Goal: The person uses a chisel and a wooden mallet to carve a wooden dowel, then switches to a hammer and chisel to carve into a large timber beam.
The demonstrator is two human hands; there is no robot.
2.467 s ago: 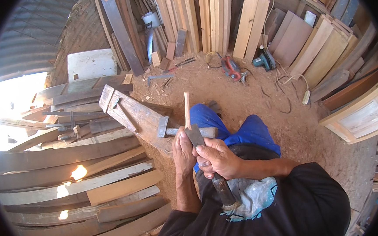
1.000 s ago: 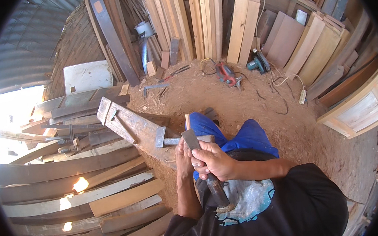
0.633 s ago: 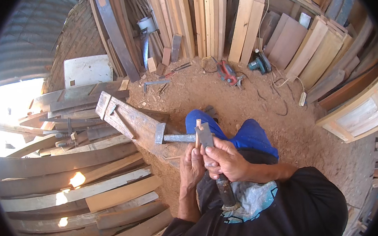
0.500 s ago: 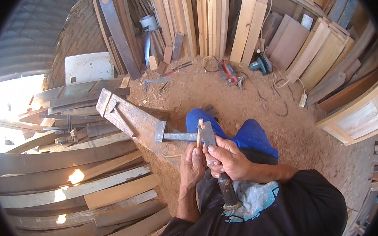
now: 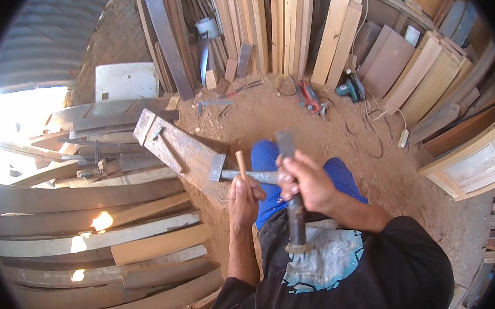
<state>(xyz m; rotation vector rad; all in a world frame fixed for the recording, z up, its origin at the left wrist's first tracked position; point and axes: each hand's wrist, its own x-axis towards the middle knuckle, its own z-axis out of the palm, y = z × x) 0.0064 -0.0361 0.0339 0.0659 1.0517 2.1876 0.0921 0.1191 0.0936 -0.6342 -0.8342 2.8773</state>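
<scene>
My left hand is closed round a short, slim wooden peg that points upward. To its right, my right hand grips a wide chisel just above its dark handle. The chisel's flat blade points away from me and is smeared by motion. Blade and peg are apart. A hammer with a square metal head lies behind my hands, its head on a low wooden bench. The end of the hammer's handle is hidden by my right hand.
A try square rests on the bench's far end. Sawdust covers the floor, where a red power tool and a teal power tool lie among cords. Boards are stacked at left. Upright planks line the back.
The chisel has come away from the peg, moving right and tilting more upright. My left hand has turned a little, with the peg still in it. The whole view has shifted slightly.
</scene>
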